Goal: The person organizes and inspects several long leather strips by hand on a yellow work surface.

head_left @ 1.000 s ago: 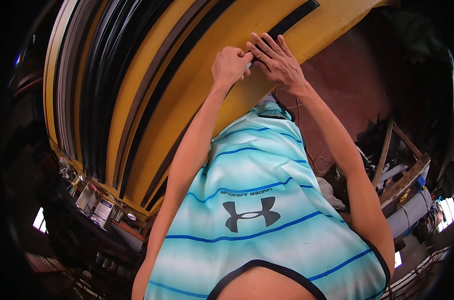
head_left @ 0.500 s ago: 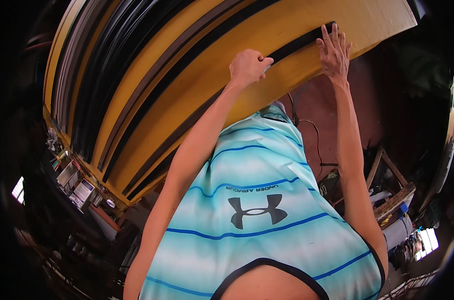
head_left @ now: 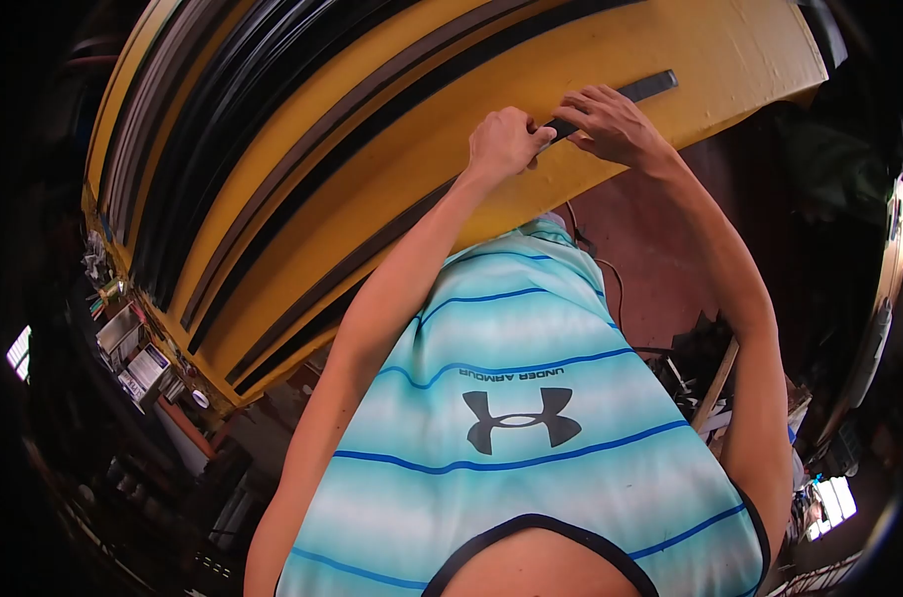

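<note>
A long yellow table [head_left: 710, 90] carries a narrow black strip [head_left: 655, 86] lying along its near side. My left hand [head_left: 506, 142] is closed at the strip, thumb pointing right, with the strip's dark edge at its fingertips. Just to the right, my right hand [head_left: 611, 124] bends its fingers over the same strip and pinches it close to the left thumb. The strip's far end lies flat beyond my right hand. The part under my left palm is hidden. Left of my left hand, a brownish strip [head_left: 397, 224] continues along the table.
More long black and brown strips [head_left: 272, 194] lie side by side across the table. A bundle of shiny black strips [head_left: 208, 139] is farther over. Papers and small items [head_left: 145, 370] stand at the table's left end. A cable [head_left: 619, 289] hangs near the reddish floor [head_left: 650, 239].
My right hand has moved left from the strip's far end, going from flat and spread to bent fingers beside my left hand. My left hand has shifted slightly right.
</note>
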{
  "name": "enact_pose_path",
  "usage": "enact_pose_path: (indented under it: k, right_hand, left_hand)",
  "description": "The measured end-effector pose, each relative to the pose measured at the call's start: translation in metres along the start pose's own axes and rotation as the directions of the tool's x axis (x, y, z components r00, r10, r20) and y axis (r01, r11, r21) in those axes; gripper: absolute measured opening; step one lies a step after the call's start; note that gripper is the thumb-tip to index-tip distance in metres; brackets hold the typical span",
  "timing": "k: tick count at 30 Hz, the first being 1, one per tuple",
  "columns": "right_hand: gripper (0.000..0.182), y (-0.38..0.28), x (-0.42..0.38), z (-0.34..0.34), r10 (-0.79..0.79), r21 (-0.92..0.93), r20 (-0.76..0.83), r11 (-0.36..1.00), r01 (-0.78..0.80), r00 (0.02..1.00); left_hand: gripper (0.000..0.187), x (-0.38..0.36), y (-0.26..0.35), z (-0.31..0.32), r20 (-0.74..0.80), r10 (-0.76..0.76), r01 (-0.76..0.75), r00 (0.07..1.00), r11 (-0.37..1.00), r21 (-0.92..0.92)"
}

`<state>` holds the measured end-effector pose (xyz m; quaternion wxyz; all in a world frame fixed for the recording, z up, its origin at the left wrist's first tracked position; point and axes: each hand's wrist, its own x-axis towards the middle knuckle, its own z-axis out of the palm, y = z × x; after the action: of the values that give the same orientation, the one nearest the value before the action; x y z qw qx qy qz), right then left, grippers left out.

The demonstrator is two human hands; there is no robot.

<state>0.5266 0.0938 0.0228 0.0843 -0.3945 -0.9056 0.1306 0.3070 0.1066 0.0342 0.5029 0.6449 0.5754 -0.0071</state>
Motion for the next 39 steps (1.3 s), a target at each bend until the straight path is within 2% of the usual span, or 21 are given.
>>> enact_pose_path:
  k: [6,9,12,14,18,20,21,23,24,27,29,33,35,36,39]
  right_hand:
    - [0.051,0.016,-0.007,-0.007,0.02,-0.036,-0.002,0.999,-0.02,1.0]
    - [0.049,0.022,-0.012,-0.007,0.036,-0.05,-0.02,0.998,-0.037,0.999]
    - [0.046,0.019,-0.013,-0.006,0.033,-0.028,-0.03,0.999,-0.034,0.999]
    - [0.043,0.016,-0.012,-0.005,0.018,-0.044,-0.05,0.999,-0.02,0.999]
    - [0.041,0.017,-0.011,-0.004,0.031,-0.085,0.011,0.996,-0.03,0.999]
    - [0.041,0.026,-0.016,-0.007,0.082,-0.046,-0.026,0.995,-0.083,0.996]
    - [0.041,0.029,-0.017,-0.006,0.082,-0.045,-0.028,0.995,-0.084,0.996]
    - [0.041,0.033,-0.022,0.0,0.063,-0.078,-0.049,0.995,-0.067,0.997]
    - [0.041,0.032,-0.022,-0.002,0.066,-0.076,-0.048,0.995,-0.069,0.997]
    - [0.041,0.034,-0.023,-0.008,0.128,-0.027,-0.002,0.991,-0.128,0.992]
    - [0.041,0.032,-0.023,-0.006,0.184,-0.004,-0.021,0.983,-0.184,0.983]
    - [0.043,0.008,-0.016,-0.005,0.281,0.06,-0.024,0.958,-0.279,0.959]
    - [0.036,-0.006,-0.011,0.0,0.331,0.208,-0.072,0.928,-0.31,0.941]
    - [0.027,-0.016,-0.007,0.0,0.401,0.277,-0.055,0.886,-0.371,0.915]
    - [0.021,-0.022,-0.005,0.014,0.427,0.36,-0.06,0.852,-0.38,0.902]
  left_hand:
    - [0.036,0.001,-0.006,-0.001,0.026,-0.022,0.022,0.999,1.0,-0.001]
    - [0.037,0.002,-0.009,-0.005,0.064,0.032,-0.032,0.997,0.999,-0.002]
    - [0.037,-0.005,-0.009,-0.011,0.103,0.044,-0.038,0.994,0.998,-0.055]
    - [0.036,-0.009,-0.01,-0.015,0.146,-0.001,0.023,0.989,0.989,-0.147]
    - [0.037,-0.022,-0.002,-0.027,0.175,-0.039,0.052,0.984,0.996,-0.069]
    - [0.038,-0.022,-0.017,-0.027,0.187,-0.002,-0.021,0.982,0.992,0.122]
    - [0.038,-0.024,-0.023,-0.027,0.186,-0.003,-0.02,0.983,0.992,0.124]
    - [0.04,-0.029,-0.036,-0.024,0.188,0.034,-0.011,0.982,0.993,-0.119]
    - [0.04,-0.031,-0.037,-0.025,0.191,0.033,-0.01,0.981,0.993,-0.118]
    - [0.039,-0.032,-0.035,-0.027,0.183,-0.045,0.073,0.982,0.986,-0.149]
    - [0.039,-0.031,-0.031,-0.028,0.134,-0.092,0.102,0.987,0.993,-0.066]
    - [0.04,-0.028,-0.04,-0.022,0.113,-0.082,0.09,0.99,0.993,-0.074]
    - [0.043,-0.027,-0.045,-0.018,0.107,-0.074,0.09,0.992,0.984,-0.155]
    - [0.043,-0.026,-0.047,-0.017,0.111,-0.075,0.091,0.991,0.984,-0.154]
    - [0.045,-0.025,-0.051,-0.014,0.104,-0.067,0.087,0.992,0.976,-0.201]
